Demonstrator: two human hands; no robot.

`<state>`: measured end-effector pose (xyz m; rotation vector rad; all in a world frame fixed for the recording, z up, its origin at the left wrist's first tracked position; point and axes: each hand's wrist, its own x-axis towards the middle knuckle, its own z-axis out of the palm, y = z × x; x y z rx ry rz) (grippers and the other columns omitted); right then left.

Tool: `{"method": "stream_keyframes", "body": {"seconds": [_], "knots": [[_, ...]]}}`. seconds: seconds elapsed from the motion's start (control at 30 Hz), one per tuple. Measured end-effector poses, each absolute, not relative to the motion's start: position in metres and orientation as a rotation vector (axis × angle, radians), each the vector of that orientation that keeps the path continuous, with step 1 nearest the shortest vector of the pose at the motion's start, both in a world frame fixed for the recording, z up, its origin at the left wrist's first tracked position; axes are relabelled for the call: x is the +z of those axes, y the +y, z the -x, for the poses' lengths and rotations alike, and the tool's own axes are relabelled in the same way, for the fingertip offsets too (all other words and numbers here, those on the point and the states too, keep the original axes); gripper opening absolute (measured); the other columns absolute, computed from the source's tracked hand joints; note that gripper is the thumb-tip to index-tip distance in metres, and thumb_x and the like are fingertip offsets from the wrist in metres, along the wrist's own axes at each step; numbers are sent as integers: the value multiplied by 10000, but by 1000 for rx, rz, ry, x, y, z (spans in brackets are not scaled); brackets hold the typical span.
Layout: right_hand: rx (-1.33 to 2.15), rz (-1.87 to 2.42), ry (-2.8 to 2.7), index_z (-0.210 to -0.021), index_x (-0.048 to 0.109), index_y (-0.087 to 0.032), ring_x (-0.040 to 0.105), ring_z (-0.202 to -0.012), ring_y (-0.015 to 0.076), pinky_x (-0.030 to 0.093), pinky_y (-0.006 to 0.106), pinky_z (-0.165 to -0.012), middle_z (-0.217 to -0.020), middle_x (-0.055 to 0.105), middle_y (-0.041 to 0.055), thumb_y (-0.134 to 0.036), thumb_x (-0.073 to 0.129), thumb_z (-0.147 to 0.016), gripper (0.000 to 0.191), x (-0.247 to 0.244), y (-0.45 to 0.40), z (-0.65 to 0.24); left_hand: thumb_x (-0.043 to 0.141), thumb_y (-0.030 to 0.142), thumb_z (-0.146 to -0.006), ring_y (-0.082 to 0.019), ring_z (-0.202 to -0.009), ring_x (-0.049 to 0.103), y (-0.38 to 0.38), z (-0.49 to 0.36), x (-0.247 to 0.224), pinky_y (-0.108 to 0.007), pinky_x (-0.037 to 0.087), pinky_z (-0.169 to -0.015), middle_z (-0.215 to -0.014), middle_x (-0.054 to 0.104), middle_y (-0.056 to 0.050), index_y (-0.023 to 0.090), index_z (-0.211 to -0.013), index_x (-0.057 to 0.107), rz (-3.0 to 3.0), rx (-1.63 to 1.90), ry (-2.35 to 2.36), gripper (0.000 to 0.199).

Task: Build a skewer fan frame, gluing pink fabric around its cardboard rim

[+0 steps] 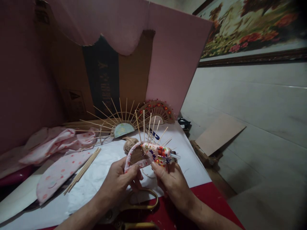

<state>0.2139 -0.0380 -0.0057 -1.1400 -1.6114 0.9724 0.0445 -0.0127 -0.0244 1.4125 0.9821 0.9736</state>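
Observation:
My left hand (121,175) pinches the lower edge of a half-round cardboard piece (138,156) edged in pale cloth, from which thin wooden sticks (149,127) fan upward. In my right hand (171,180) is a glue gun (157,152) covered in a colourful pattern, with a clear glue stick out of its right end. Its left end lies against the top of the cardboard piece. A strip of pale cloth (145,162) runs between the fingers of both hands. Below them lie scissors (144,204) with gold-coloured handles.
Behind stand a stick fan with a pale green centre (123,130) and a fan with red flowers (158,108). A twine ball (130,144) and blue tool (154,134) lie nearby. Dotted cloth (59,174) and loose sticks (82,171) are left; cardboard (134,73) stands behind.

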Motion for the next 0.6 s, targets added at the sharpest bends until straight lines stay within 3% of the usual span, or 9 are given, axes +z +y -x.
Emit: {"method": "stream_keyframes", "body": {"seconds": [0.27, 0.6], "knots": [[1066, 1109, -1595, -640, 563, -175, 391, -425, 84, 322, 210, -438, -457, 435, -47, -392, 481, -891, 342, -13, -41, -213, 570, 352, -811, -150, -448, 619, -13, -44, -21, -251, 493, -428, -582, 643, -7, 139, -710, 580, -1266, 993, 927, 235], [1230, 1058, -1332, -589, 501, -143, 349, -342, 36, 268, 173, -330, -469, 426, -46, -513, 509, -843, 449, -17, -33, -213, 573, 299, -806, -130, -415, 590, -9, -43, -24, -216, 461, -386, -553, 654, -38, 111, -690, 599, -1052, 1001, 820, 223]]}}
